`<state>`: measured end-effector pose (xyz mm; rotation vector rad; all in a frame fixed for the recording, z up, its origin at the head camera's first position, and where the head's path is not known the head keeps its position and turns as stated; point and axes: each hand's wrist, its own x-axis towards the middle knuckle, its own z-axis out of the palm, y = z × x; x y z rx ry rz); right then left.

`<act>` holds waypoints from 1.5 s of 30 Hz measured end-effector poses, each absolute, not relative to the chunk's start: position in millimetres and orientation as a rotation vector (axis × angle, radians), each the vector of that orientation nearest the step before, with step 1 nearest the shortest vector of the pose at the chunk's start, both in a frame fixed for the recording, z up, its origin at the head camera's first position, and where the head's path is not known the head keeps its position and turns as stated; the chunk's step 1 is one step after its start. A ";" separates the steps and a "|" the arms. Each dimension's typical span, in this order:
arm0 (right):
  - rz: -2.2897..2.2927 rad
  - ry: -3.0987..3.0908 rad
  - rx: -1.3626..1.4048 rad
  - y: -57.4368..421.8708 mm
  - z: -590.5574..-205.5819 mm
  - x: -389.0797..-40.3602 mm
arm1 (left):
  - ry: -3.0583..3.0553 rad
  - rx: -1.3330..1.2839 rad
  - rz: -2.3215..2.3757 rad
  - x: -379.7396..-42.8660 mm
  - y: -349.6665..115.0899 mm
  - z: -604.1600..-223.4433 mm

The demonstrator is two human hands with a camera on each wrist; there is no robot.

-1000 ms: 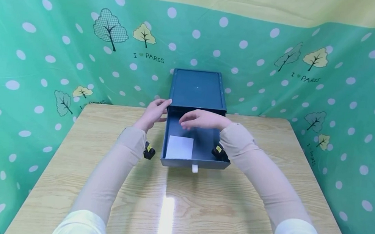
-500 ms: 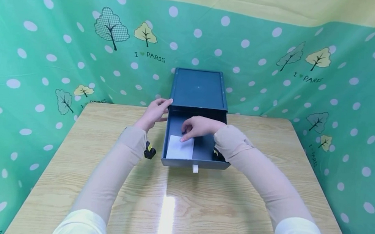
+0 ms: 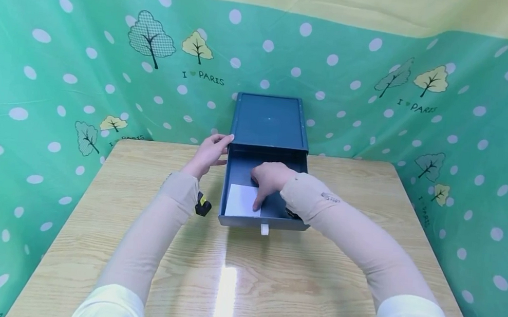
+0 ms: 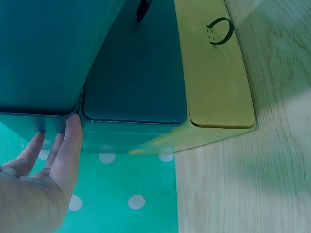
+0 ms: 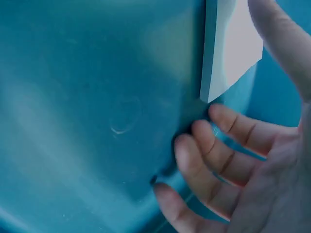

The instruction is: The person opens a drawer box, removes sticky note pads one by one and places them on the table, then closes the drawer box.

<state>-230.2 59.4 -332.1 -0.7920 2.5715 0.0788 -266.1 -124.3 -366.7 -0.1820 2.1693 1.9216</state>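
A dark blue drawer (image 3: 275, 224) with a white pull tab stands pulled out of its cabinet (image 3: 267, 121). In its front left part lies a flat white block (image 3: 241, 201), with a thick edge showing in the right wrist view. My right hand (image 3: 272, 176) reaches down into the drawer, thumb over the white block's right side. Its fingers (image 5: 192, 158) are bent and spread over the drawer floor, the nearest right by the block's end. My left hand (image 3: 210, 154) rests against the cabinet's left side, fingertips at its front edge, with fingers (image 4: 70, 145) fairly straight.
Below the open drawer, a teal drawer front (image 4: 141, 73) and a yellow one (image 4: 214, 73) with a dark loop pull are closed. The cabinet stands at the back of a wooden table (image 3: 267, 294), close to a green dotted curtain (image 3: 186, 94).
My right hand has come down into the drawer and toward its front, thumb moving from above the floor to the white block's right side. The left hand has stayed at the cabinet's side.
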 end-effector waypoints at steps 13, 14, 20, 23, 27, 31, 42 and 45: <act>0.117 2.651 -0.740 51.9 -332.0 -216.0 | 2.190 -0.182 1.918 -265.0 -124.4 -366.0; 0.116 2.652 -0.742 51.4 -332.1 -215.7 | 2.191 -0.184 1.916 -264.8 -124.3 -366.2; 0.125 2.656 -0.746 51.0 -333.3 -214.8 | 2.192 -0.185 1.911 -263.0 -123.8 -365.7; 0.115 2.656 -0.741 51.4 -333.4 -214.2 | 2.195 -0.176 1.907 -262.1 -123.3 -365.3; 0.063 2.641 -0.718 52.0 -333.8 -213.3 | 2.198 -0.172 1.901 -261.4 -122.8 -365.7; -0.010 2.616 -0.691 53.0 -334.9 -213.5 | 2.191 -0.176 1.908 -262.3 -122.7 -367.0; -0.147 2.503 -0.642 58.9 -335.2 -226.9 | 2.140 -0.192 1.909 -254.3 -120.7 -351.6; -0.184 2.477 -0.639 61.5 -334.7 -231.4 | 2.148 -0.195 1.898 -246.9 -118.6 -341.4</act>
